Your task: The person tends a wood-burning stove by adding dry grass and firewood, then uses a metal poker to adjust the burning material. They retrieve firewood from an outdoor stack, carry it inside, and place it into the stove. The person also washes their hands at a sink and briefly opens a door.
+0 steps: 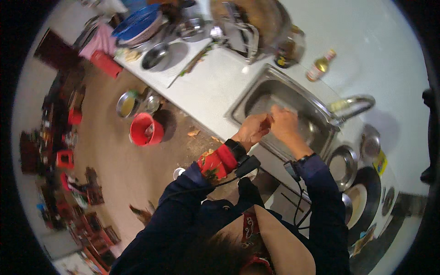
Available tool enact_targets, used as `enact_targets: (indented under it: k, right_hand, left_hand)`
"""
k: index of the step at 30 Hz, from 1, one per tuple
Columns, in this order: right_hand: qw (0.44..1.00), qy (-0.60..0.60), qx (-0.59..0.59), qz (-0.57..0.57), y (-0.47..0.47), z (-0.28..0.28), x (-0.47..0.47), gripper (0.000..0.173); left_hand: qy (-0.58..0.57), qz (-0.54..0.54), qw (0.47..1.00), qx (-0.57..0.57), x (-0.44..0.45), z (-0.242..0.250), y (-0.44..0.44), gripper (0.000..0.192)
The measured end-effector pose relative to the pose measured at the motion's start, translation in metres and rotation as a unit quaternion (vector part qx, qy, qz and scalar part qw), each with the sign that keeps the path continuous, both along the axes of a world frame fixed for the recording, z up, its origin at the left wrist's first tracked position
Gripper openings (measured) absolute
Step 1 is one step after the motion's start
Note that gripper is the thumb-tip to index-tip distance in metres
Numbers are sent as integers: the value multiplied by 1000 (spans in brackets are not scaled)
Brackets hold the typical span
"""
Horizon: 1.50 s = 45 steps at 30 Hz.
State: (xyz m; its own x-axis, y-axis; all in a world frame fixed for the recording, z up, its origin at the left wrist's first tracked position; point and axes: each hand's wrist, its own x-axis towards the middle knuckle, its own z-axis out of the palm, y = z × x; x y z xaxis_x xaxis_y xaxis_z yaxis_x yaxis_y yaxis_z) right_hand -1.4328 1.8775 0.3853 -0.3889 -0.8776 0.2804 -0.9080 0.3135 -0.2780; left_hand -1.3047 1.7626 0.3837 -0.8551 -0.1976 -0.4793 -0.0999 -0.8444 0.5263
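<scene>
My left hand [253, 128] and my right hand [284, 123] meet above the near edge of a stainless steel sink [309, 103]. The fingers of both are bent and close together, and whether anything small lies between them cannot be told. A curved metal faucet [357, 101] rises at the sink's right corner. Beyond the basin stand a glass bottle of yellowish liquid [320, 66] and a larger jar [290, 48]. Both wrists bear black straps with cabled devices.
A steel bowl [156, 57], a blue basket [137, 24] and a round wooden board [252, 17] lie along the counter. Metal bowls [342, 166] and a dark wok [369, 202] sit at right. On the floor are a red bucket [146, 130] and a metal basin [127, 104].
</scene>
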Motion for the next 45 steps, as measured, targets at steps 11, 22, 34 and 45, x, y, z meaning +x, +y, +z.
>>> enact_targets:
  k: [11, 22, 34, 45]
  right_hand:
    - [917, -396, 39, 19, -189, 54, 276, 43]
    - [805, -506, 185, 249, -341, 83, 727, 62]
    - [624, -580, 449, 270, -379, 7, 1049, 58]
    - [671, -597, 438, 46, -372, -25, 1059, 99]
  left_hand:
    - [-152, 370, 898, -183, 459, 34, -117, 23]
    - [-203, 730, 651, -55, 939, 46, -4, 38]
    - [-128, 920, 369, 42, 1298, -7, 215, 28]
    - [-138, 906, 369, 155, 1449, -60, 306, 13]
